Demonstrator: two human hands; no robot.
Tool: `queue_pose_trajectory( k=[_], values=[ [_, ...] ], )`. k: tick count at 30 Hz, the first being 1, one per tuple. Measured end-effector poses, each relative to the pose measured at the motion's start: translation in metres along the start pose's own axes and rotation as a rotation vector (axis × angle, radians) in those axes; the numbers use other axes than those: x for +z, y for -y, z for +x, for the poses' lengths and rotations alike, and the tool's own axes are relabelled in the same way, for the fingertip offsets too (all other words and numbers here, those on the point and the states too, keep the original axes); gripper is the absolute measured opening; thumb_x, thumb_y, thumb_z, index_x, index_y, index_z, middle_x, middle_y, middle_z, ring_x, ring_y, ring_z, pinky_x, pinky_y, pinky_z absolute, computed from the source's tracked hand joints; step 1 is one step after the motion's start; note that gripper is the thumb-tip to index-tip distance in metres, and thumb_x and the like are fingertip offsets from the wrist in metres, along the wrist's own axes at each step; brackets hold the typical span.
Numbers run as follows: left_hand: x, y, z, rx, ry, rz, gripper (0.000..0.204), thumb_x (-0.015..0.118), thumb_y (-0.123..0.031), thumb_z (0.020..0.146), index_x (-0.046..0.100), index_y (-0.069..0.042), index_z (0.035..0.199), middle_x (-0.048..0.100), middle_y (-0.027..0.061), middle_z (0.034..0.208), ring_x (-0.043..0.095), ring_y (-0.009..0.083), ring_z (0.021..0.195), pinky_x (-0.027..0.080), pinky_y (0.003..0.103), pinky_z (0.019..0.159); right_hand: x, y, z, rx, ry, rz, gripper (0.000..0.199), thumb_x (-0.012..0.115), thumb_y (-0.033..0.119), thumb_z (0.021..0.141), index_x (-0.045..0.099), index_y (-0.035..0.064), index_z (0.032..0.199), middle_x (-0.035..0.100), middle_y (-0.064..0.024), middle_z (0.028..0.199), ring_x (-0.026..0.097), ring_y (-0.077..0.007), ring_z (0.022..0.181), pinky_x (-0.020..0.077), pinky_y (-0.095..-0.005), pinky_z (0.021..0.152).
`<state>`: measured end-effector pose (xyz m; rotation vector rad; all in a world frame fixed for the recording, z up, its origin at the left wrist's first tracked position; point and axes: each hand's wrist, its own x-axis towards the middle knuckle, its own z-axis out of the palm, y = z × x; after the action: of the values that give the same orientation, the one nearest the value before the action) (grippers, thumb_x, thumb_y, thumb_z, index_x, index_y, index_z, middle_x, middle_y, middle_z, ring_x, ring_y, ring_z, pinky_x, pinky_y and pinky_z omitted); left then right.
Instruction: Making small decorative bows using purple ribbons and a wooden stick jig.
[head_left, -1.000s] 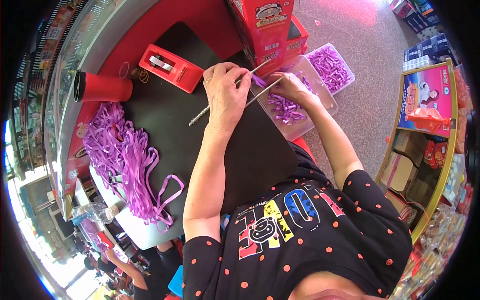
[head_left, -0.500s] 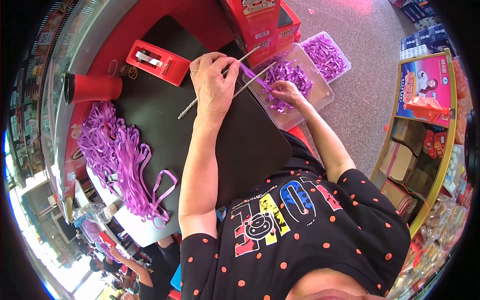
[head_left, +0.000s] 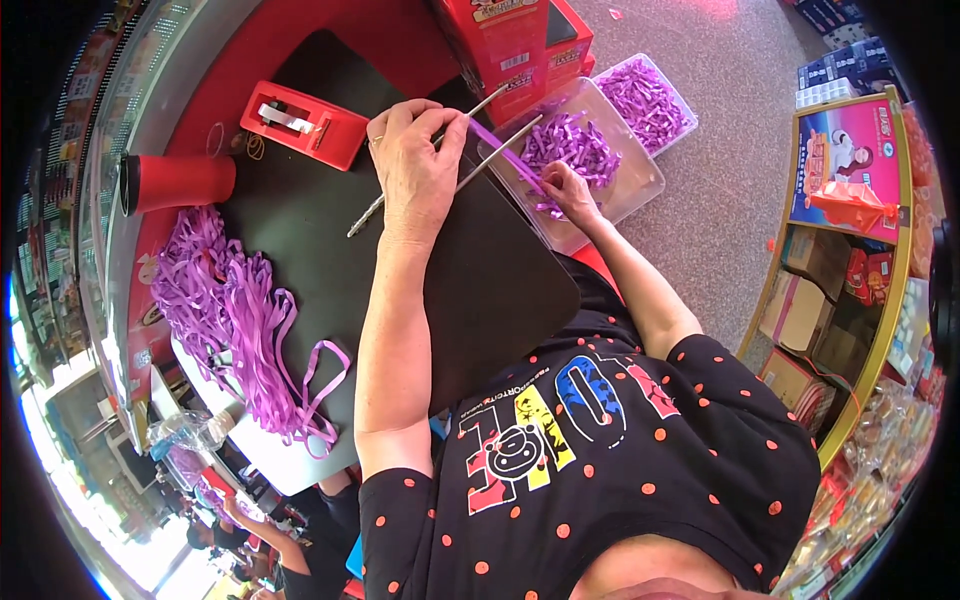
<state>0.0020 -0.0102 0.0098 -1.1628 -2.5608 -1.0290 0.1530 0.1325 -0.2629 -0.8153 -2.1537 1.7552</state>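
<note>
My left hand (head_left: 415, 155) is over the black tabletop, thumb and forefinger pinched on one end of a purple ribbon (head_left: 500, 148). My right hand (head_left: 570, 192) pinches the ribbon lower down, over the clear plastic bin (head_left: 635, 195). The strip runs fairly straight between them. Two thin metal rods (head_left: 518, 132) point toward the bin around my left hand. One passes beneath that hand; how they join or are held is hidden. Many short folded purple ribbon pieces (head_left: 585, 150) lie in the bin. A large bundle of long purple ribbons (head_left: 235, 310) rests at the table's left.
A red tape dispenser (head_left: 305, 125) and a red cup (head_left: 185, 183) stand on the black table (head_left: 500, 290). Red boxes (head_left: 510, 60) rise at the back. Another tub of ribbon pieces (head_left: 645, 100) adjoins the bin. Another person's arm (head_left: 265, 530) shows at lower left.
My right hand has drawn slightly down and away from my left, and the ribbon between them looks longer and tauter. The whole view has shifted a little.
</note>
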Motion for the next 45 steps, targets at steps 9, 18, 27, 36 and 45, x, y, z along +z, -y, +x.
queue_pose_trajectory(
  k=[9,18,27,36,45],
  values=[
    [0.002,0.001,0.000,0.007,-0.013,-0.004,0.011,0.069,-0.020,0.080,0.071,-0.010,0.083,0.060,0.0023,0.097,0.048,0.0255,0.102,0.038,0.038,0.090,-0.030,0.000,-0.051,-0.327,0.183,-0.105,0.018,0.061,0.016,0.087,0.065,0.0033,0.100,0.063,-0.0126,0.090,0.063,-0.0246,0.086,0.0491,-0.0344,0.077],
    [0.003,0.004,0.001,-0.020,-0.015,-0.019,0.012,0.067,-0.021,0.081,0.073,-0.010,0.084,0.061,0.0028,0.103,0.047,0.0273,0.106,0.036,0.039,0.094,-0.095,0.059,-0.150,-0.347,-0.008,-0.347,0.015,0.072,0.019,0.077,0.069,0.0066,0.085,0.061,-0.0087,0.114,0.052,-0.0277,0.107,0.0418,-0.0375,0.092],
    [0.002,0.007,0.007,-0.122,0.115,-0.060,0.018,0.066,-0.025,0.080,0.074,-0.010,0.086,0.058,0.0045,0.115,0.041,0.0282,0.116,0.030,0.042,0.099,-0.124,0.148,-0.216,-0.368,-0.072,0.166,0.005,0.068,-0.001,0.070,0.066,0.0021,0.074,0.064,-0.0165,0.112,0.046,-0.0171,0.083,0.0380,-0.0305,0.074],
    [0.007,0.009,0.007,-0.114,0.092,-0.046,0.017,0.065,-0.024,0.081,0.075,-0.012,0.086,0.058,0.0036,0.115,0.042,0.0272,0.116,0.031,0.041,0.099,-0.127,0.160,-0.227,-0.436,0.025,-0.135,0.021,0.069,-0.001,0.075,0.068,0.0004,0.095,0.067,-0.0100,0.088,0.055,-0.0175,0.078,0.0439,-0.0291,0.071],
    [0.012,0.013,0.006,-0.060,0.025,-0.002,0.017,0.064,-0.025,0.081,0.075,-0.012,0.081,0.059,0.0044,0.111,0.045,0.0273,0.112,0.033,0.041,0.097,-0.143,0.221,-0.228,-0.421,-0.010,0.412,0.030,0.062,0.009,0.085,0.060,0.0027,0.114,0.060,-0.0069,0.087,0.049,-0.0191,0.085,0.0415,-0.0333,0.075]
  ],
)
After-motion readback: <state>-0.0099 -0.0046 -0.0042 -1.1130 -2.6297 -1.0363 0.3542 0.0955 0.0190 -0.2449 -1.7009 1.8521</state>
